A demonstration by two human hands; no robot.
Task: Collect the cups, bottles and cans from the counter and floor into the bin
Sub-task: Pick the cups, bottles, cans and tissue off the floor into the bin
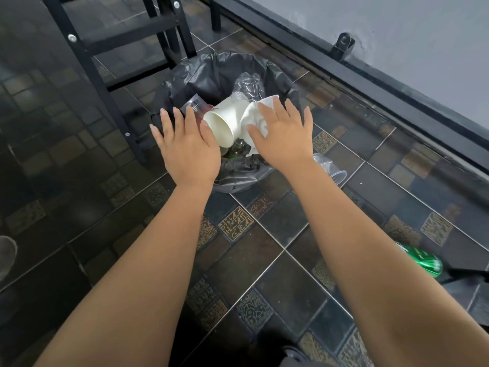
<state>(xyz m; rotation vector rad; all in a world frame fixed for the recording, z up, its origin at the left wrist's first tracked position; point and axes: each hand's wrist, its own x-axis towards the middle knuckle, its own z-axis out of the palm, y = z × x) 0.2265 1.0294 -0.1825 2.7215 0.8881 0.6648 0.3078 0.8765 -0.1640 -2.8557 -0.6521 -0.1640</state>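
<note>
Head view: green can (423, 260) on floor, near right. Both hands flat, fingers spread, gripping nothing; left hand (185, 144) and right hand (280, 133) over bin (211, 70). White cup (225, 123) atop: light, crushable; hold by rim.

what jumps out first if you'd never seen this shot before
Two bare forearms reach from the bottom edge to a black-lined bin at centre, the left hand and right hand spread flat with open fingers over a white paper cup lying on its side atop clear plastic bottles. On the dark patterned floor tiles, a clear plastic cup lies right of the bin and a green can further right, neither collected yet.
</note>
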